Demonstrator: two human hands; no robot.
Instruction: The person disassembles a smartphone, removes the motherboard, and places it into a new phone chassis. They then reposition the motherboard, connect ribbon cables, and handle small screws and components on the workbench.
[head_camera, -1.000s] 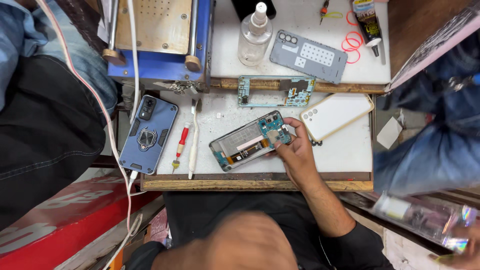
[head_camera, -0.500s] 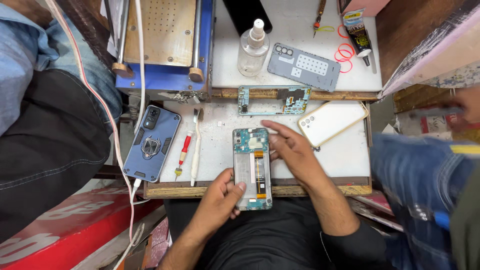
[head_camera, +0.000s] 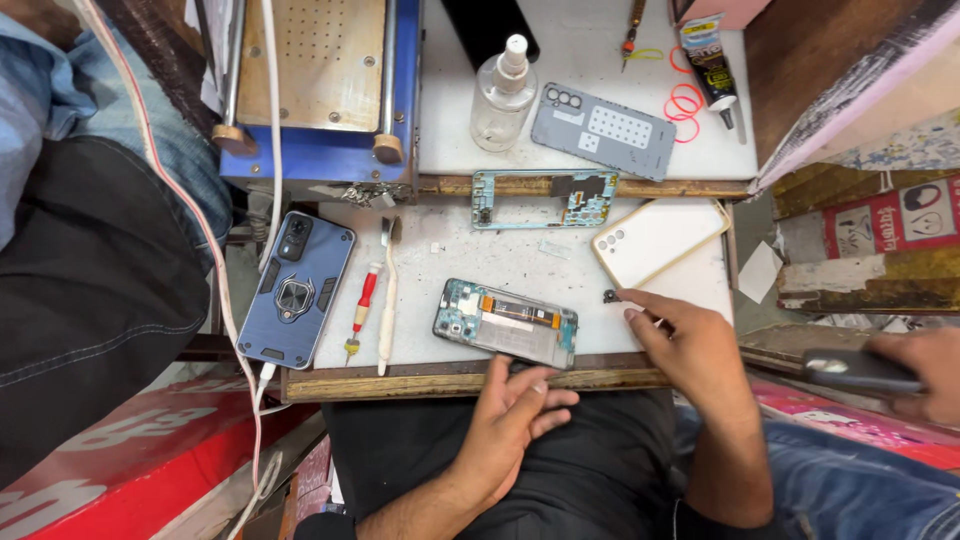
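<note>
Opened teal smartphone with exposed circuit board (head_camera: 506, 323) now lies flat at centre of white table (head_camera: 450, 250), turned crosswise compared with half second ago. Left hand (head_camera: 510, 425) released it, rests at table edge, grip loose and empty. Right hand (head_camera: 690, 345) moved right, fingertips pinch toward small dark part (head_camera: 609, 296) beside clear phone case (head_camera: 657, 240); cannot tell if grip holds it.

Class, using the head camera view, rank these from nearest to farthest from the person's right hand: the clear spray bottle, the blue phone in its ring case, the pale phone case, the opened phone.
From the right hand:
1. Pale phone case, just above the fingertips.
2. Opened phone, to the hand's left on the mat.
3. Clear spray bottle, on the upper shelf.
4. Blue phone in its ring case, at the far left edge.
</note>
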